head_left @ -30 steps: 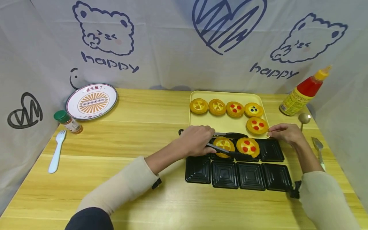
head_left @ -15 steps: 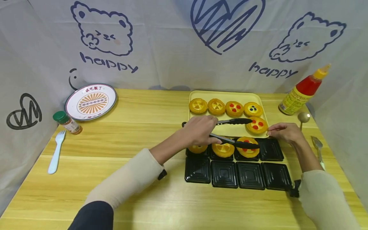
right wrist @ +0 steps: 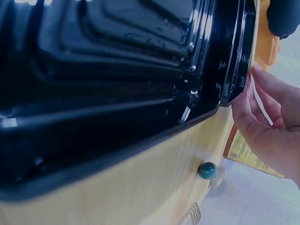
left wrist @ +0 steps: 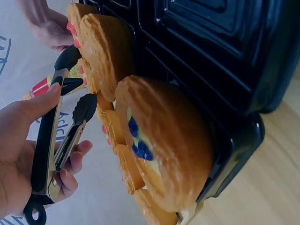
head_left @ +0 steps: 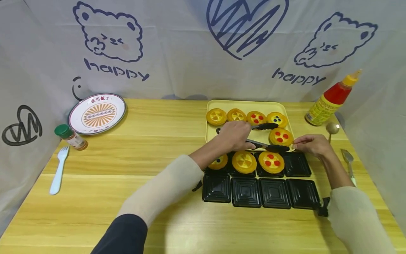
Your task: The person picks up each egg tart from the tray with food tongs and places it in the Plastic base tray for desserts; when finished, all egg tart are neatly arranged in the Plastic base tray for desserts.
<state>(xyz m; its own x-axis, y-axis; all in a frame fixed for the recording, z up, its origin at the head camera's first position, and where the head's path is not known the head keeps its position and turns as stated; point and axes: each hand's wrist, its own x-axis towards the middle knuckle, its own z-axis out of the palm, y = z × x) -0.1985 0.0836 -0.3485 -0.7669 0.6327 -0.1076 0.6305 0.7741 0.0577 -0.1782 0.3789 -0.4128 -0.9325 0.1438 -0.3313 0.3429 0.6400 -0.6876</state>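
Observation:
My left hand (head_left: pixel 237 137) grips black tongs (head_left: pixel 267 135), also seen in the left wrist view as tongs (left wrist: pixel 52 140). Their arms stand spread on either side of a red-dotted tart (head_left: pixel 280 136) on the yellow tray (head_left: pixel 247 103). Four more tarts (head_left: pixel 236 114) line the tray's back. The black compartment tray (head_left: pixel 260 192) in front holds three tarts in its back row: a blue-dotted tart (head_left: pixel 219 161) (left wrist: pixel 164 145), a yellow tart (head_left: pixel 243 161) and a red-dotted one (head_left: pixel 271 161). My right hand (head_left: pixel 309 144) pinches the yellow tray's front right corner, its fingers (right wrist: pixel 267 117) curled beside the black tray (right wrist: pixel 117 70).
A ketchup bottle (head_left: pixel 331 98) stands at the back right, with a spoon (head_left: pixel 331 127) and a metal utensil (head_left: pixel 348 160) near the right edge. At the left are a patterned plate (head_left: pixel 96 114), a green-capped shaker (head_left: pixel 69 137) and a white fork (head_left: pixel 57 171). Cloth walls enclose the table.
My left hand let go of the yellow tart in the black tray and carried the tongs back to the yellow tray, now around the red-dotted tart. My right hand stayed put.

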